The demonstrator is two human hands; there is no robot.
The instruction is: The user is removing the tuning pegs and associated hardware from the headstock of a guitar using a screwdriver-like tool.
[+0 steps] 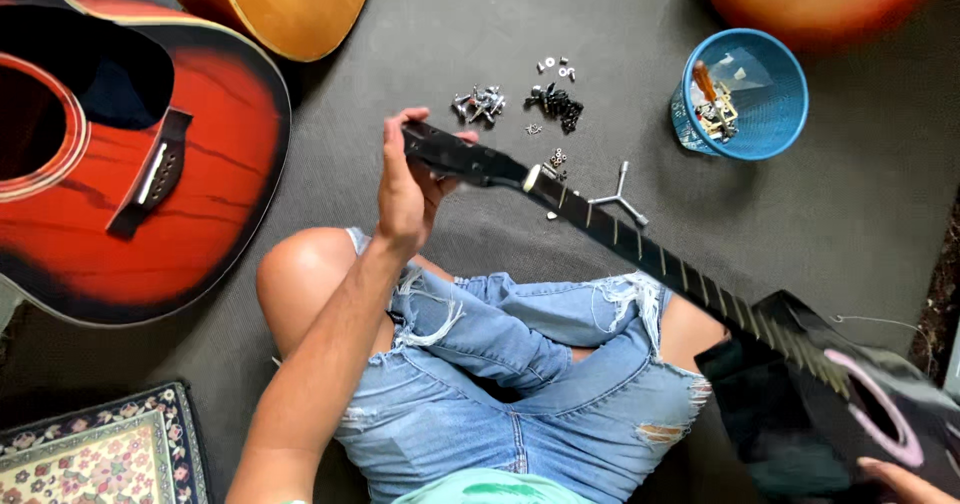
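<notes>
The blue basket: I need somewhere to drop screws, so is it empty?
No, the blue basket already holds an orange-handled tool and some small metal parts.

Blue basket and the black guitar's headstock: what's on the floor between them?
In the head view, between the blue basket and the headstock lie small piles of screws and hardware and a three-armed metal wrench on the grey mat.

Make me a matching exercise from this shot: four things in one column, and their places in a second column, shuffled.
Things:
1. blue basket
2. black guitar
3. red sunburst guitar
4. patterned rug

Places:
A. bottom left corner of the floor
B. lying at the left, beside the knee
C. upper right, holding small parts
D. across the lap, headstock in the left hand

Pairs: 1-C, 2-D, 3-B, 4-A
</notes>
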